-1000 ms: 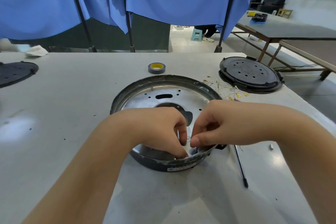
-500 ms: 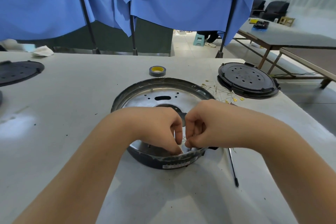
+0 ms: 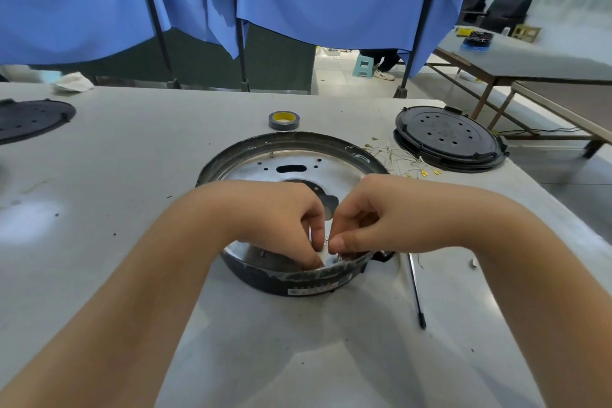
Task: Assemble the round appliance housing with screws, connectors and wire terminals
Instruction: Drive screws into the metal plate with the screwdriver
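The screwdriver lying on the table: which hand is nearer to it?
Right. The right hand works at the housing's near rim, just left of the screwdriver; the left hand sits farther left, beyond the right.

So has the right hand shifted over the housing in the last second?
Yes. The right hand has slid left along the near rim of the housing, closing the gap until its fingertips meet the left hand.

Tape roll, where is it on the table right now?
In the head view the tape roll lies flat just beyond the round housing's far rim, left of the black perforated lid.
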`<control>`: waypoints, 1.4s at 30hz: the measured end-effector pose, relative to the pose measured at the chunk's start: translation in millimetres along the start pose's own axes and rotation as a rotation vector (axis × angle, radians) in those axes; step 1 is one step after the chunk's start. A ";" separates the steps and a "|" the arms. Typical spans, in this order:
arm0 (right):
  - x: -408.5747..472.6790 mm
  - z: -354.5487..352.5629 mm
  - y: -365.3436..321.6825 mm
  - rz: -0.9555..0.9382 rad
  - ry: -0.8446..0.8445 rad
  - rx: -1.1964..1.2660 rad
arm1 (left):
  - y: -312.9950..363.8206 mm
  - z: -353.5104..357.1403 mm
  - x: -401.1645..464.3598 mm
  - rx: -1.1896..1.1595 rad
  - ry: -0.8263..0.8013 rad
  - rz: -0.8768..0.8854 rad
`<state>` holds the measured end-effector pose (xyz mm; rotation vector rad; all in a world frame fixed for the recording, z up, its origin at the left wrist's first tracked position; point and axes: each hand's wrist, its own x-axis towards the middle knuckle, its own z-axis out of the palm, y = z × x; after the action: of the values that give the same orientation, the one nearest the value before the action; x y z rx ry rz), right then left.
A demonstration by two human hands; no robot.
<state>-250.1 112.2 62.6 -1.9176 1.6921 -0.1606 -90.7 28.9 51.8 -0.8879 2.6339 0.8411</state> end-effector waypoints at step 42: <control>16.4 -14.8 83.9 0.622 0.176 0.198 | 11.0 7.6 2.5 -0.039 0.110 0.058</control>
<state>-326.9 88.7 29.6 -1.1938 2.2125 -0.2464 -99.2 39.4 49.7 -0.8958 2.7584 0.8843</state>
